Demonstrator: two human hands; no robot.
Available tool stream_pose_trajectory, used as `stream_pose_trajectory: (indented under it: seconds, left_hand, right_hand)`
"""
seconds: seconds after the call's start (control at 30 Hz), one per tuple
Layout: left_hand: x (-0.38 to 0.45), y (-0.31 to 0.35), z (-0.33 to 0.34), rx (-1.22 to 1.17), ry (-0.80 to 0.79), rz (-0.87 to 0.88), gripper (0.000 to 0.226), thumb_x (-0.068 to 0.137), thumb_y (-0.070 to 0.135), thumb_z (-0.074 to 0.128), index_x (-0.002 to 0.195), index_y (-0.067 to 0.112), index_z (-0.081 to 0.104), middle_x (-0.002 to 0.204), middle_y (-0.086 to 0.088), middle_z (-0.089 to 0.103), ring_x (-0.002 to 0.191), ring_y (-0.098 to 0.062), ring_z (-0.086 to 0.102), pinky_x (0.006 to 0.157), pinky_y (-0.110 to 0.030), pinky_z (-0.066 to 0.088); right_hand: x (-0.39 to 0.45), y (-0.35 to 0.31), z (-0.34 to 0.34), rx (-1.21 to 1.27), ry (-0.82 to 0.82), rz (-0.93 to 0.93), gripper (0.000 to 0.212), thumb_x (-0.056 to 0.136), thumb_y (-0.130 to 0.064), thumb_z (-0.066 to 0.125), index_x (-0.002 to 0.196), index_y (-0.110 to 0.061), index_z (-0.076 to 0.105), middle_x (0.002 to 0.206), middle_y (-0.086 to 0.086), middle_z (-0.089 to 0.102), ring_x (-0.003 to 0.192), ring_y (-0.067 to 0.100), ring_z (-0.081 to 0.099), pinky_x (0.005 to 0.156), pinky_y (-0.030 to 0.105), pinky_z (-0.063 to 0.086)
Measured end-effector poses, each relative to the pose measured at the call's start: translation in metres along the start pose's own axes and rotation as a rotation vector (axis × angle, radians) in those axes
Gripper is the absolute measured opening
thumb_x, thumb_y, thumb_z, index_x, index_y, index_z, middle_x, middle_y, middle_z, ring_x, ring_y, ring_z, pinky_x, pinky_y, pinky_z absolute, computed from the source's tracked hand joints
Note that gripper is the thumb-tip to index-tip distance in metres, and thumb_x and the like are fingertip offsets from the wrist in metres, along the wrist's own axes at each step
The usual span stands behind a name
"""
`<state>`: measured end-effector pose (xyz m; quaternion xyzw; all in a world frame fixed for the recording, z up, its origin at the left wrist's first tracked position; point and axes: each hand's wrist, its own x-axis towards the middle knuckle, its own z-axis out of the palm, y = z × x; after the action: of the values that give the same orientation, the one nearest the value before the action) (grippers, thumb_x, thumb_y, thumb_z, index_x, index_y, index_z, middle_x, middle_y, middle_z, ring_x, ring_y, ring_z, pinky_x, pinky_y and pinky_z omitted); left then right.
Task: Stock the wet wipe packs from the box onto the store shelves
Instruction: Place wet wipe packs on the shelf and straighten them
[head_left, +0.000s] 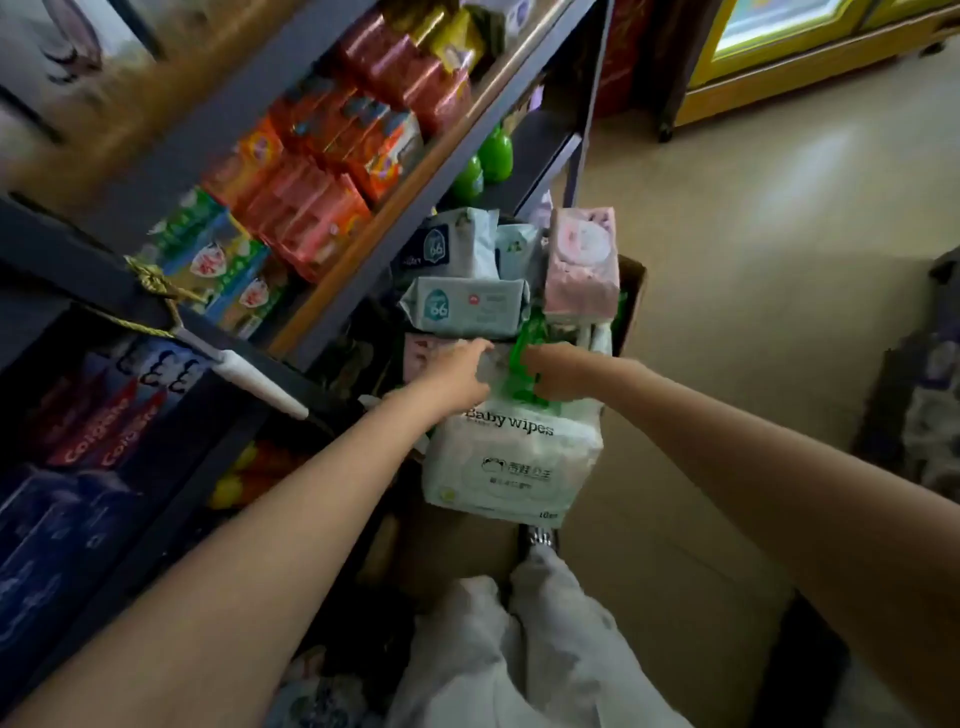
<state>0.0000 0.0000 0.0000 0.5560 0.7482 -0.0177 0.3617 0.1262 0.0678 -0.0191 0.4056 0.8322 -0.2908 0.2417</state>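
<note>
A large white "Baby wipes" pack (511, 457) with a green handle (527, 358) sits at the near end of the cardboard box (631, 296) on the floor. My left hand (457, 371) grips the pack's top left edge. My right hand (558, 374) is closed on the top beside the green handle. Further in the box lie pale blue wipe packs (470, 309) and an upright pink pack (582, 262). The dark metal shelves (363, 260) stand directly to the left of the box.
The shelves hold orange and red soap packs (322, 171), green-yellow boxes (218, 260), toothpaste cartons (104, 415) and green bottles (493, 153). My light trousers (540, 639) and shoe are below the box. Beige floor lies to the right, with a yellow cabinet (810, 57) far back.
</note>
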Motion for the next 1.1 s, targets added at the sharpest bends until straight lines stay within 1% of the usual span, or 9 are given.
stream_pose_trajectory:
  seconds: [0.13, 0.23, 0.33, 0.43, 0.7, 0.8, 0.87, 0.97, 1.1]
  left_hand:
    - [0.012, -0.005, -0.004, 0.104, -0.136, -0.016, 0.063, 0.085, 0.012, 0.056, 0.143, 0.015, 0.032, 0.143, -0.011, 0.041, 0.124, -0.026, 0.047, 0.094, -0.029, 0.041]
    - [0.018, -0.005, -0.007, 0.185, -0.339, 0.009, 0.049, 0.085, 0.012, 0.060, 0.133, 0.014, 0.048, 0.133, -0.007, 0.053, 0.110, -0.023, 0.059, 0.084, -0.029, 0.049]
    - [0.014, 0.011, -0.030, 0.184, -0.592, 0.012, 0.028, 0.080, 0.019, 0.071, 0.107, 0.018, 0.068, 0.099, 0.004, 0.066, 0.073, -0.010, 0.063, 0.062, -0.021, 0.051]
    - [0.008, 0.048, -0.070, 0.310, -0.701, 0.070, 0.010, 0.076, 0.025, 0.075, 0.085, 0.026, 0.072, 0.071, 0.005, 0.058, 0.059, -0.007, 0.047, 0.053, -0.017, 0.039]
    - [-0.038, 0.200, -0.148, 0.028, -0.542, 0.464, 0.006, 0.084, 0.027, 0.066, 0.086, 0.026, 0.072, 0.073, 0.016, 0.065, 0.069, -0.003, 0.052, 0.064, -0.014, 0.043]
    - [-0.047, 0.279, -0.153, -0.029, -0.288, 0.669, 0.012, 0.082, 0.032, 0.068, 0.092, 0.025, 0.070, 0.083, 0.011, 0.067, 0.080, -0.005, 0.059, 0.068, -0.016, 0.044]
    - [-0.053, 0.341, -0.152, -0.092, -0.070, 0.821, 0.012, 0.079, 0.026, 0.072, 0.084, 0.016, 0.069, 0.074, 0.008, 0.064, 0.069, -0.004, 0.055, 0.062, -0.014, 0.042]
    - [-0.072, 0.439, -0.140, -0.237, 0.158, 1.091, 0.014, 0.077, 0.020, 0.073, 0.071, 0.016, 0.062, 0.065, 0.004, 0.058, 0.058, -0.005, 0.047, 0.059, -0.020, 0.039]
    - [-0.113, 0.560, -0.108, -0.429, 0.367, 1.379, 0.035, 0.076, 0.022, 0.075, 0.103, 0.006, 0.059, 0.089, -0.001, 0.051, 0.072, -0.014, 0.050, 0.065, -0.022, 0.043]
  right_hand:
    - [0.018, 0.000, 0.011, -0.061, -0.235, -0.007, 0.022, 0.092, -0.009, 0.049, 0.102, 0.004, 0.063, 0.074, 0.003, 0.062, 0.065, 0.015, 0.060, 0.059, 0.025, 0.046]
    - [0.025, -0.002, 0.007, 0.073, -0.425, -0.020, 0.023, 0.091, -0.014, 0.055, 0.070, -0.007, 0.062, 0.041, -0.006, 0.055, 0.037, 0.003, 0.053, 0.057, 0.020, 0.043]
    - [0.004, -0.023, -0.004, 0.132, -0.744, -0.021, 0.037, 0.097, -0.024, 0.047, 0.064, -0.008, 0.056, 0.051, 0.003, 0.059, 0.039, 0.006, 0.060, 0.061, 0.023, 0.049]
    - [-0.028, -0.035, -0.044, 0.082, -0.783, -0.007, 0.039, 0.098, -0.029, 0.044, 0.068, -0.006, 0.055, 0.046, 0.005, 0.058, 0.040, 0.011, 0.062, 0.056, 0.023, 0.052]
    - [-0.204, 0.054, -0.189, 0.126, -0.240, 0.222, 0.034, 0.088, -0.028, 0.063, 0.060, -0.008, 0.058, 0.044, 0.001, 0.059, 0.040, 0.010, 0.060, 0.057, 0.022, 0.054]
    - [-0.273, 0.104, -0.207, 0.130, 0.077, 0.331, 0.036, 0.088, -0.021, 0.061, 0.056, -0.007, 0.051, 0.048, 0.005, 0.049, 0.032, 0.011, 0.046, 0.052, 0.023, 0.045]
    - [-0.321, 0.140, -0.220, 0.037, 0.312, 0.442, 0.037, 0.088, -0.018, 0.059, 0.055, -0.009, 0.045, 0.050, 0.004, 0.044, 0.035, 0.011, 0.040, 0.047, 0.021, 0.038]
    - [-0.405, 0.189, -0.239, -0.150, 0.651, 0.630, 0.039, 0.086, -0.023, 0.058, 0.052, -0.011, 0.045, 0.052, -0.001, 0.049, 0.045, 0.011, 0.052, 0.046, 0.019, 0.040]
    - [-0.523, 0.233, -0.254, -0.319, 0.972, 0.794, 0.029, 0.088, -0.033, 0.060, 0.068, -0.011, 0.062, 0.068, -0.001, 0.049, 0.075, 0.020, 0.051, 0.055, 0.022, 0.039]
